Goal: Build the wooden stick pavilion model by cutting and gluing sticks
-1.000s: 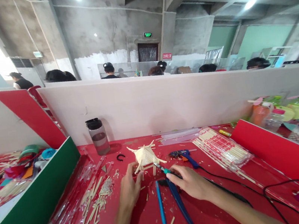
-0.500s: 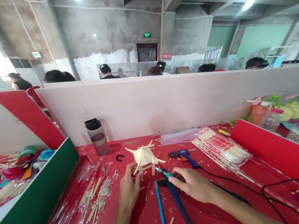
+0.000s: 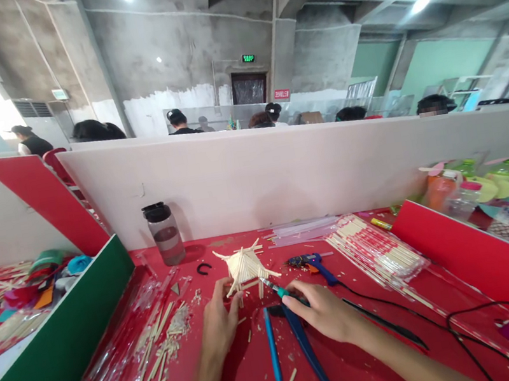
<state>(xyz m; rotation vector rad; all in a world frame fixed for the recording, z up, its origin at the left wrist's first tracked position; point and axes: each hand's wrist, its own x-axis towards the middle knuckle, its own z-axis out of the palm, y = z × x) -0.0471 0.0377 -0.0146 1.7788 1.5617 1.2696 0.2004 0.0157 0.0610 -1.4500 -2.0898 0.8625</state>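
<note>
A small stick-built model (image 3: 246, 266) with a pointed roof and thin legs stands on the red table. My left hand (image 3: 221, 318) has its thumb and fingers closed on the model's lower left side. In my right hand (image 3: 324, 308) is a pen-shaped tool (image 3: 274, 288) with a metal tip and teal collar; most of its dark handle is covered by the fingers. The tip meets, or nearly meets, the roof's front right corner. Below lie a blue pen-like stick (image 3: 272, 348) and a blue-handled cutter (image 3: 309, 352), its head partly in shadow.
A blue glue gun (image 3: 312, 263) with a trailing cord lies right of the model. Bagged sticks (image 3: 379, 248) are farther right. Cut sticks (image 3: 157, 367) litter the left, and a water bottle (image 3: 165, 233) stands behind. Green (image 3: 59, 331) and red (image 3: 488, 263) dividers flank the workspace.
The pen-shaped tool's tip has risen slightly and moved left, from near the model's front right leg to the roof's corner. My left hand keeps its hold on the model.
</note>
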